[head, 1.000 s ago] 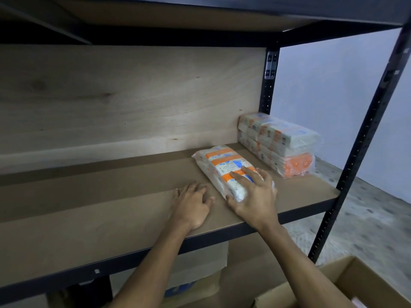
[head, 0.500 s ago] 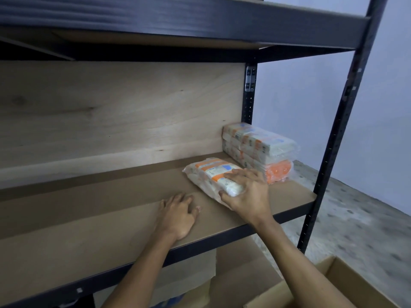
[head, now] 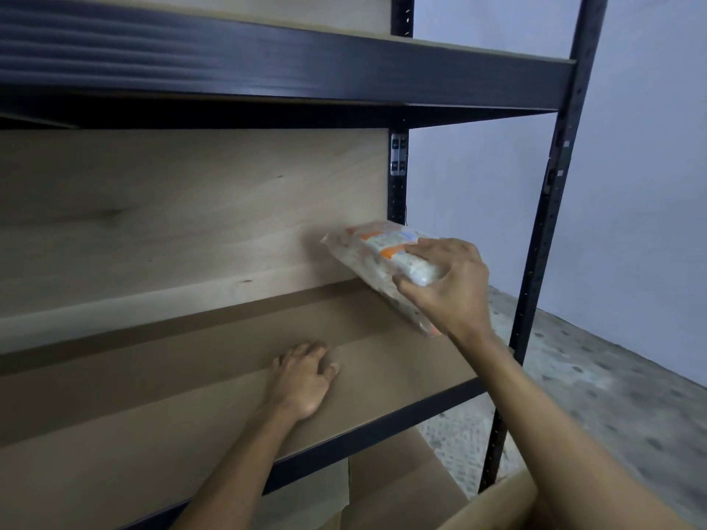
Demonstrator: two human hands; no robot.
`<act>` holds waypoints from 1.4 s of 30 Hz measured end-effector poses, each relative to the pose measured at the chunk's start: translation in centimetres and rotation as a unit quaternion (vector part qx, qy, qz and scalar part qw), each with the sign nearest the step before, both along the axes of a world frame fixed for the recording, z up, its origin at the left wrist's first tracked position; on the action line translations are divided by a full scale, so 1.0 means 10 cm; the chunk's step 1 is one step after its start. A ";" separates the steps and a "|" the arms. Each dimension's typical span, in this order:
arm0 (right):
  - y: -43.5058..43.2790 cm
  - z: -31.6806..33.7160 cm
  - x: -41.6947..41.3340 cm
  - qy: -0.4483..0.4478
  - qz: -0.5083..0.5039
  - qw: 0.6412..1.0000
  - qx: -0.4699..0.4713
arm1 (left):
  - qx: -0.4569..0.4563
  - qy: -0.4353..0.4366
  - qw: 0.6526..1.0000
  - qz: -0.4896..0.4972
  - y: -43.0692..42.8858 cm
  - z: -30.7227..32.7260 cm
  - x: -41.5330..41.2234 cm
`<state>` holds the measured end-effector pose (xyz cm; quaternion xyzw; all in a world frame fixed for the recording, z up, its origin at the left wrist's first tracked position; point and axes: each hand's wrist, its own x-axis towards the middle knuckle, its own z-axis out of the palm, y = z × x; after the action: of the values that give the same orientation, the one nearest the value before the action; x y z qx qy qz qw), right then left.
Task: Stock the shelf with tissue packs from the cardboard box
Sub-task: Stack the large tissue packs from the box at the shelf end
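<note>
My right hand grips a white and orange tissue pack and holds it tilted in the air above the right end of the brown shelf board. The pack and my hand hide the stack of packs that stood at the shelf's right end. My left hand lies flat on the shelf board, palm down, fingers slightly spread, holding nothing. A corner of the cardboard box shows at the bottom right, under my right forearm.
A wooden back panel closes the shelf behind. The upper shelf's black beam runs overhead. Black uprights stand at the right. Brown cartons sit below the shelf. Speckled floor lies to the right.
My right hand has lifted the tissue pack off the shelf board and carried it up and right, over the stack. The left hand stayed flat. The view tilted upward.
</note>
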<state>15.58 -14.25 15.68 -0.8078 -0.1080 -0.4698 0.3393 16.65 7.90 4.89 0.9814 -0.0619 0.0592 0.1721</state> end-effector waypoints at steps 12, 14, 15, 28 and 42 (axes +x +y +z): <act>-0.53 0.22 0.76 0.016 -0.046 0.999 0.011 | 0.010 0.012 1.000 -0.018 -0.44 -0.10 0.32; -0.55 0.17 0.91 0.028 -0.040 0.999 0.006 | 0.010 0.003 1.000 -0.017 -0.43 -0.12 0.33; -0.56 0.15 0.96 0.032 -0.037 0.999 0.004 | 0.010 -0.001 1.000 -0.018 -0.43 -0.12 0.32; -0.61 0.03 1.52 0.098 -0.017 0.994 -0.035 | 0.002 -0.013 1.000 -0.014 -0.43 -0.16 0.38; -0.60 -0.05 1.59 0.092 -0.011 0.993 -0.077 | 0.013 -0.019 1.000 -0.009 -0.44 -0.19 0.39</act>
<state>31.47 -20.27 15.14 -0.8725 -0.1032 -0.3874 0.2794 20.55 3.46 3.04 0.9817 -0.0745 0.0751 0.1586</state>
